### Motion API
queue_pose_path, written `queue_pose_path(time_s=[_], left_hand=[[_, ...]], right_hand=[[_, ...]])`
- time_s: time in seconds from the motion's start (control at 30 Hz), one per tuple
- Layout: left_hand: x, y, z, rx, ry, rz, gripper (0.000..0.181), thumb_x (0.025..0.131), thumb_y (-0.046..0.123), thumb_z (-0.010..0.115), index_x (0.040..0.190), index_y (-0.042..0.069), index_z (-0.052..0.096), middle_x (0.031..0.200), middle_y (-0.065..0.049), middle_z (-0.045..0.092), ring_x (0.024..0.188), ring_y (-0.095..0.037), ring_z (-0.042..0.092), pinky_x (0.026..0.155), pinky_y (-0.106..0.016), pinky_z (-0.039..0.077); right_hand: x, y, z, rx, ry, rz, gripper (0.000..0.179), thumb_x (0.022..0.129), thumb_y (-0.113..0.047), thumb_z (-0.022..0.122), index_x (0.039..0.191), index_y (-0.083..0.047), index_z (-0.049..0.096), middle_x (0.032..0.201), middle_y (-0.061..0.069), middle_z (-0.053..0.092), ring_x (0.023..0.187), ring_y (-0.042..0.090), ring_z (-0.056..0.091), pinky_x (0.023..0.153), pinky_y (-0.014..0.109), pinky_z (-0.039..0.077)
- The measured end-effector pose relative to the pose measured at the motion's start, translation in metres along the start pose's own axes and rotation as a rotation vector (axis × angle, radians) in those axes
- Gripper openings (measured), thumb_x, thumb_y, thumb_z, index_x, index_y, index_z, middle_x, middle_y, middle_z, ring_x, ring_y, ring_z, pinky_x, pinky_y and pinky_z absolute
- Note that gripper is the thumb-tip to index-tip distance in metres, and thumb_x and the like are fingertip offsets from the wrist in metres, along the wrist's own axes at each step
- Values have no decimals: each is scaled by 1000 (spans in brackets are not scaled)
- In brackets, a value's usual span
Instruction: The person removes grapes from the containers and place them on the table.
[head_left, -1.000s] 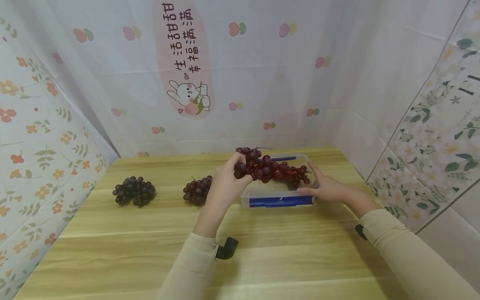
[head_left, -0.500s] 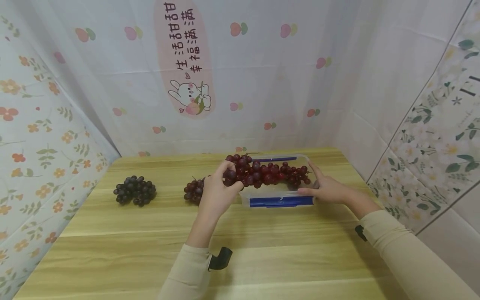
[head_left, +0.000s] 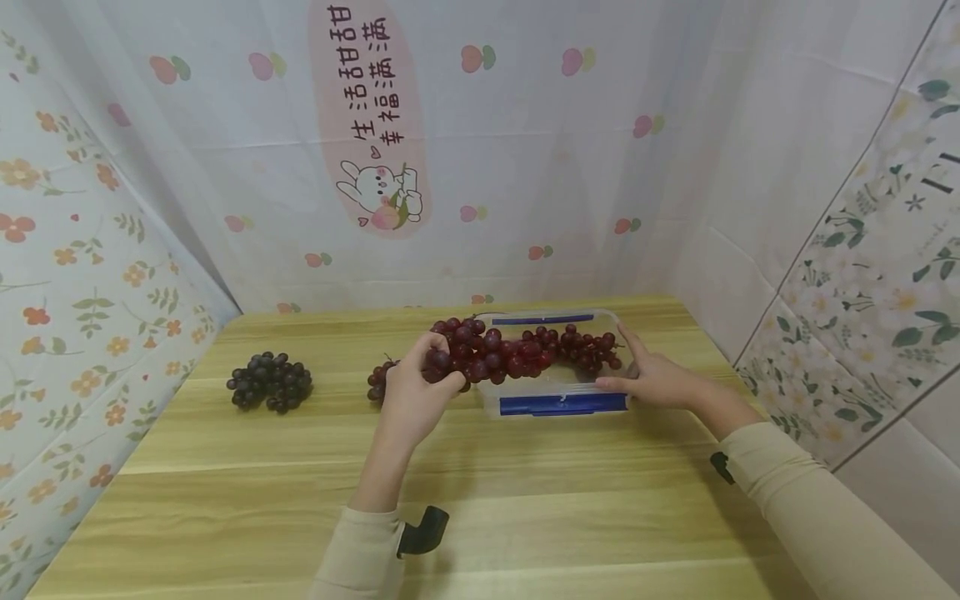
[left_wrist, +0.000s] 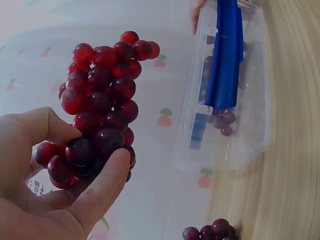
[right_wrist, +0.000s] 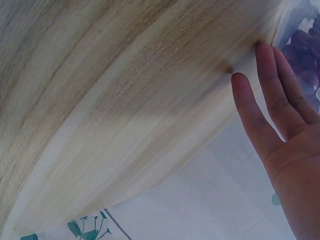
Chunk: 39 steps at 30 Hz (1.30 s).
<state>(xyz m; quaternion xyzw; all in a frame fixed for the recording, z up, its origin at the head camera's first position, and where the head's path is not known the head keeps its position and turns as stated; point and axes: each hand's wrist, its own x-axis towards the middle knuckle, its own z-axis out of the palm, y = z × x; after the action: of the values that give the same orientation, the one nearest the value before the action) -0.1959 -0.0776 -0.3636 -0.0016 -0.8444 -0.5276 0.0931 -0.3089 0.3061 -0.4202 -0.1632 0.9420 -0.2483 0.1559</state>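
Note:
My left hand [head_left: 412, 396] pinches one end of a bunch of red grapes [left_wrist: 100, 95] between thumb and fingers. In the left wrist view this bunch is raised off the table; in the head view it reaches across the left end of a clear plastic container [head_left: 491, 406] with blue clips. Another red bunch [head_left: 581, 346] lies inside the container at its right. My right hand [head_left: 662, 379] rests against the container's right end, thumb at the front corner, fingers extended along the side. In the right wrist view those fingers [right_wrist: 275, 95] look straight.
A third red bunch [head_left: 377, 385] sits on the wooden table [head_left: 300, 483] just behind my left hand, partly covered by it. Farther left lies a bunch of dark grapes [head_left: 270, 383]. Printed curtains [head_left: 525, 167] stand behind the table and at both sides.
My left hand has moved left with its red bunch, from over the container to its left end, uncovering the bunch inside. My right hand and the container have stayed put.

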Motion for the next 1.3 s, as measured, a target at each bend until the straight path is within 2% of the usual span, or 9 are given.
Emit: queue_pose_path(time_s=[0.2,0.37,0.6,0.8,0.9,1.07,1.13,1.23,1.3], left_hand=[[-1,-8,-8,-17,11,-18,25,86,10,67,107,19,55,103,-11,65,71,-19,60,58,-28,42],[-2,-17,-16,-67,14,-42,25,86,6,64,106,16,53,103,-14,64,71,-20,61,61,-28,48],[-3,-26,-34,-101,13,-80,27,89,5,62,113,13,52,121,-20,61,93,-28,65,74,-32,61],[-5,-32,-56,-109,26,-116,28,93,5,60,117,11,48,127,-19,54,99,-29,63,80,-29,63],[-8,-35,-68,-90,58,-134,28,94,5,61,116,11,47,119,-17,54,96,-27,64,72,-26,58],[-15,-39,-88,-14,139,-153,27,94,9,64,116,12,48,123,-19,56,94,-27,63,59,-27,49],[-18,-42,-95,-22,159,-154,27,94,9,63,116,12,47,128,-21,57,97,-27,64,60,-25,52],[-21,-47,-103,-78,183,-152,27,95,5,62,117,9,47,129,-23,59,105,-27,68,69,-22,62],[-22,-52,-108,-92,203,-154,27,95,4,61,117,8,47,129,-22,60,110,-23,68,76,-22,64]], right_hand=[[-1,-2,-1,-2,2,-1,126,98,-68,64,167,-11,-24,107,9,81,94,17,76,95,50,59],[-1,-3,-1,-8,7,11,128,96,-69,65,168,-10,-22,107,8,80,98,18,76,97,51,59],[0,-2,0,-4,8,14,128,96,-70,65,168,-12,-23,113,11,80,103,22,76,101,55,57],[0,-1,1,3,8,14,127,96,-70,65,168,-13,-24,113,11,80,104,22,76,103,56,56],[0,-1,1,6,8,13,127,96,-69,65,168,-13,-24,112,10,80,103,21,76,103,55,56],[-1,-2,1,11,6,16,128,96,-70,65,167,-14,-25,111,9,80,103,21,76,102,55,57],[-1,-2,1,11,4,19,128,96,-70,65,167,-14,-26,111,9,81,102,21,76,102,55,57],[-1,-3,1,9,3,23,128,96,-71,64,167,-14,-26,110,9,80,102,21,76,102,56,56],[0,-2,0,7,3,23,128,96,-71,64,167,-14,-25,110,8,81,102,21,76,103,56,56]])
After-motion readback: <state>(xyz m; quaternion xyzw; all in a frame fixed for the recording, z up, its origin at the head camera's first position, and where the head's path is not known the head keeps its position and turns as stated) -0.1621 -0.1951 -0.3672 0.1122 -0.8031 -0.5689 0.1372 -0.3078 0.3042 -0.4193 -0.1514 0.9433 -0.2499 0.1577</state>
